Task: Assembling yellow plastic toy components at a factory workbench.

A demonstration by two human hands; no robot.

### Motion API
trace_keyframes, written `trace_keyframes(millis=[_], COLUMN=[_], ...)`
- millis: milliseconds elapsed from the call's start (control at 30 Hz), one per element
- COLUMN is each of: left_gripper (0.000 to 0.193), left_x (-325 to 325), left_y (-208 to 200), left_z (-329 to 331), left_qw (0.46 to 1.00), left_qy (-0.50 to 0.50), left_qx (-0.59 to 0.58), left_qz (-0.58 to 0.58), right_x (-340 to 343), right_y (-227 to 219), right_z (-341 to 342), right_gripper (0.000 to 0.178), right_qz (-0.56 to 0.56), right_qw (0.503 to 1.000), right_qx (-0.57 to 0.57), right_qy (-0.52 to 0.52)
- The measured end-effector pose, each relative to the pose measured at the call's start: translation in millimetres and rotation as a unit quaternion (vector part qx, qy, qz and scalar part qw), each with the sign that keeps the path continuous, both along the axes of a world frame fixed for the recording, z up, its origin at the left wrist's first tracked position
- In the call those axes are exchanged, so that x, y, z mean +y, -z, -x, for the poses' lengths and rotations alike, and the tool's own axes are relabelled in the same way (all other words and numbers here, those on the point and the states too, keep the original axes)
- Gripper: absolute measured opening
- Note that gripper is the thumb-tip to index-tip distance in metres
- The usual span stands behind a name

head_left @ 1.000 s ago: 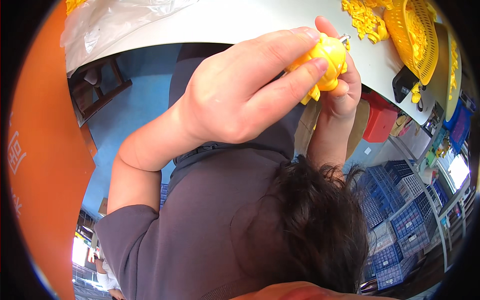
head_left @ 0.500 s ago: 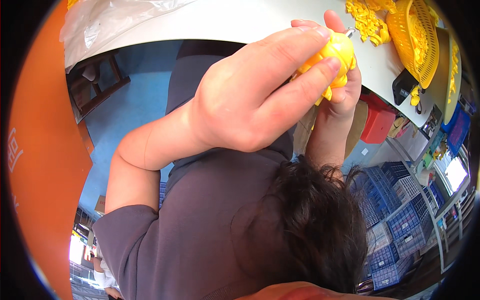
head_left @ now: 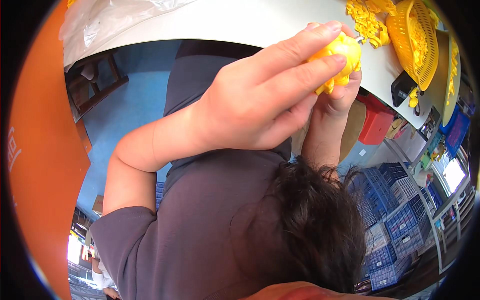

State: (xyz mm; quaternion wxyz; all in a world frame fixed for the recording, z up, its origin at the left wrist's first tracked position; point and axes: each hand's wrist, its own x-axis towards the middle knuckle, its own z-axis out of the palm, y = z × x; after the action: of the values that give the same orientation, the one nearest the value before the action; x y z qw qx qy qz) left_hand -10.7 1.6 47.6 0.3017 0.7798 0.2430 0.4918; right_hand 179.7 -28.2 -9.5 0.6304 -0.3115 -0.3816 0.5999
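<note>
Near one o'clock, a yellow piece (head_left: 350, 51) is sitting clamped between your hands: your left hand (head_left: 252, 95) is pressing slightly parted fingers from nine o'clock, your right hand (head_left: 345, 98), partly hidden, cupping from four. Toward nine, an orange panel (head_left: 45, 135) is showing unclear white lettering (head_left: 12, 151).

Holds a glossy yellow piece (head_left: 348, 51) between left hand (head_left: 260, 95) and right hand (head_left: 344, 100), near the front edge of the table (head_left: 215, 21). Shows loose yellow parts (head_left: 364, 22) and a yellow basket (head_left: 428, 65) toward the table's right end, clear plastic sheeting (head_left: 107, 22) at its left, and blue crates (head_left: 400, 227) well apart from it.
</note>
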Motion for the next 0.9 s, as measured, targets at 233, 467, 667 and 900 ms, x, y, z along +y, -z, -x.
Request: trace_keyframes(millis=[233,467,667,900], left_gripper=[0.054,0.059,0.055,0.068], left_x=[4,16,44,27], left_y=[-5,-4,28,-52], left_z=[17,12,1,22], left_qw=[0.985,0.996,0.985,0.866], left_qy=[0.097,0.005,0.122,0.151], left_qx=[-0.009,-0.013,-0.11,0.024], left_qz=[0.141,0.087,-0.055,0.477], right_x=[5,16,6,15], right_y=[-5,-7,-18,-4], right_z=[2,-3,-10,-26], right_gripper=[0.085,0.075,0.083,0.074], right_qz=[-0.043,-0.162,0.05,0.053], right_qw=[0.998,0.979,0.981,0.97], right_qx=[-0.024,-0.059,-0.162,-0.042], right_qy=[-0.03,-0.111,-0.098,-0.235])
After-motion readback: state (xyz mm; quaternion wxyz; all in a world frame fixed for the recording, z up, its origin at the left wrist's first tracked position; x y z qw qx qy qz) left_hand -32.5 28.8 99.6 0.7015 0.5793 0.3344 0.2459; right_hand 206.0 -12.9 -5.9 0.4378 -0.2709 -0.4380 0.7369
